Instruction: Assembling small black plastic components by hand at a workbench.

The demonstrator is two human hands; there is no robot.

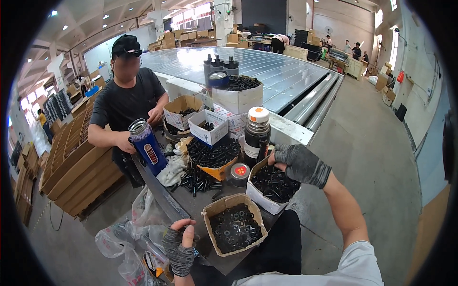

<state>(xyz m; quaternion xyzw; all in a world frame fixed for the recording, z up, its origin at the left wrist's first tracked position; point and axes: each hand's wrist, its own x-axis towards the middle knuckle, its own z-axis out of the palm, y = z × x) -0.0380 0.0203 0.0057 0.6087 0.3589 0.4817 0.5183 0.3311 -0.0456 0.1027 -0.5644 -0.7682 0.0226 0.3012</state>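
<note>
The right hand (299, 164), gloved, grips the far rim of the box of black screws (273, 185). Just left of that box sits a box of black washers (234, 228) — the left hand (180, 247) clenches the table edge (162, 202) beside it.

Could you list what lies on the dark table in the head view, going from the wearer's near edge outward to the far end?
Left hand → open box of black washers → box of black screws under the right hand → dark flask with orange-and-white cap → large white box of black parts.
</note>
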